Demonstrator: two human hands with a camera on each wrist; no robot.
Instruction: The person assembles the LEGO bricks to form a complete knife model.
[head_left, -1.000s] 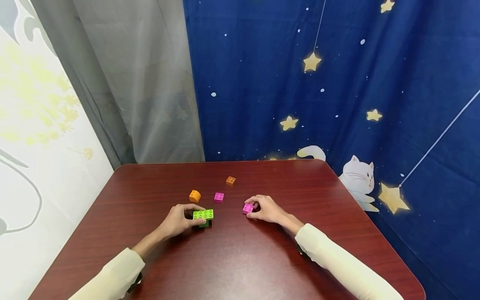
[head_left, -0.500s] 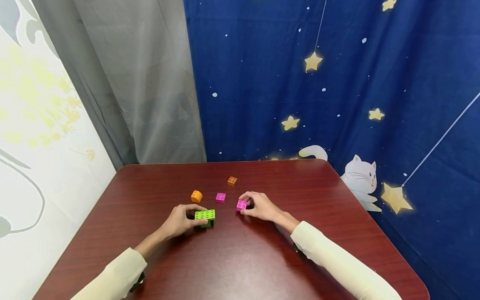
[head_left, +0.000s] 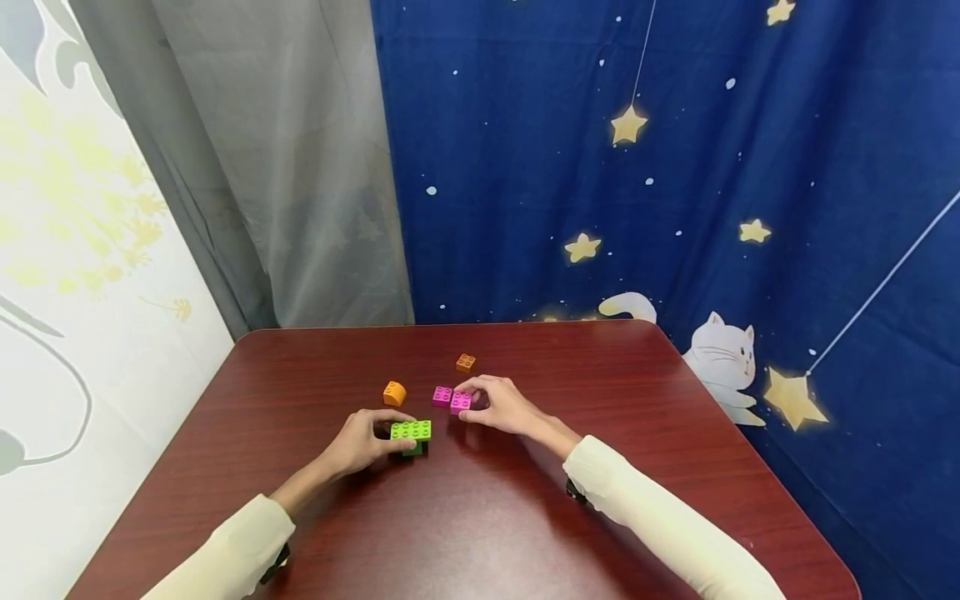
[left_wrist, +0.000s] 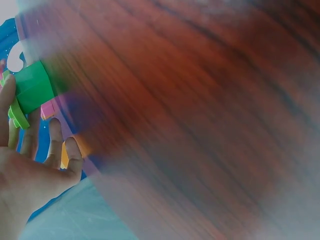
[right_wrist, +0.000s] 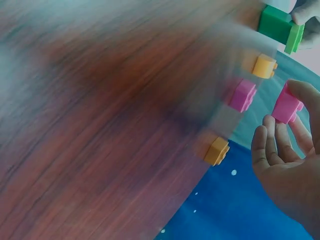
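Observation:
In the head view my left hand (head_left: 358,442) grips a light-green toy building brick (head_left: 411,430), which sits on top of a dark-green brick (left_wrist: 34,86). My right hand (head_left: 504,406) pinches a pink brick (head_left: 461,403) between thumb and fingers. Another pink brick (head_left: 442,395) lies on the table just left of the held one; the right wrist view shows a gap between the two. A yellow-orange brick with a curved side (head_left: 393,393) lies beyond my left hand. Farther back lies a small orange brick (head_left: 466,362).
All the bricks are on or over a glossy reddish-brown table (head_left: 480,517) with rounded far corners. A blue star-patterned curtain (head_left: 517,167) and a grey curtain (head_left: 330,167) hang behind it. At the left stands a white patterned panel (head_left: 90,275).
My right hand has carried its pink brick leftward, close to the other pink brick. My left hand stays on the green bricks. The whole head view has shifted slightly.

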